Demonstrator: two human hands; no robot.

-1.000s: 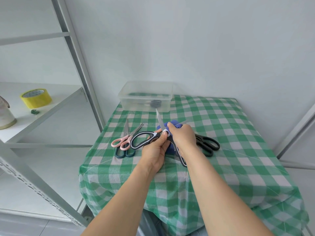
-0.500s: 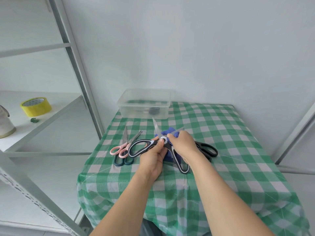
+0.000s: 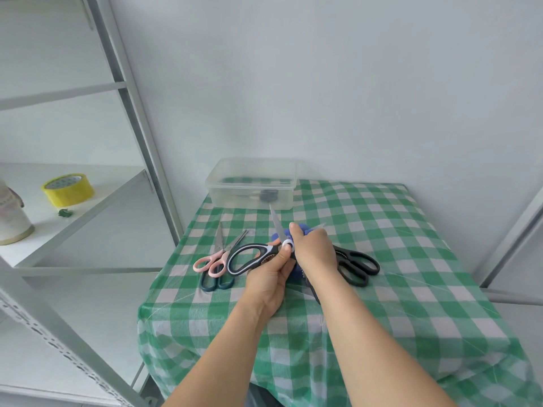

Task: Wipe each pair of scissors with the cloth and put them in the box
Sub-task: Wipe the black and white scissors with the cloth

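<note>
Scissors in hand: black-and-white kitchen scissors (image 3: pixel 258 255), held just above the table (image 3: pixel 396 259) mid-front, blades spread in a V.
Long axis: bare blade runs from the pivot up and away, tip aimed at the box (image 3: pixel 249 183); one handle loop sticks out to the left, the other handle drops toward the person under the right wrist.
Key relation: box lies straight ahead of both hands, beyond the blade tip, well apart from it; left hand is slightly nearer the box side w/ the open rim.
Look: steel blade, pale pivot disc, black loops w/ white inner lining, toothed notch btwn the handles.
Left hand (image 3: pixel 269 282): fingers and thumb clamped on the handle neck just below the pivot, steadying the pair.
Right hand (image 3: pixel 313 248): curled round the blue cloth (image 3: pixel 299 271), which wraps the second blade; thumb up beside the pivot.
Cloth: bunched, mostly hidden by the hand; prob. covers the whole blade, can't confirm.
Box contents: clear plastic, no lid, something dark inside, too blurred to name.
Waiting on table: black scissors (image 3: pixel 357 264) just right of the right hand; pink scissors (image 3: pixel 216 258) lying across teal scissors (image 3: pixel 211 284) to the left.
Shelf, left: yellow tape roll (image 3: pixel 68 190).
Step, my read: mid-wipe on this pair; blades need closing before it goes fwd into the box.
</note>
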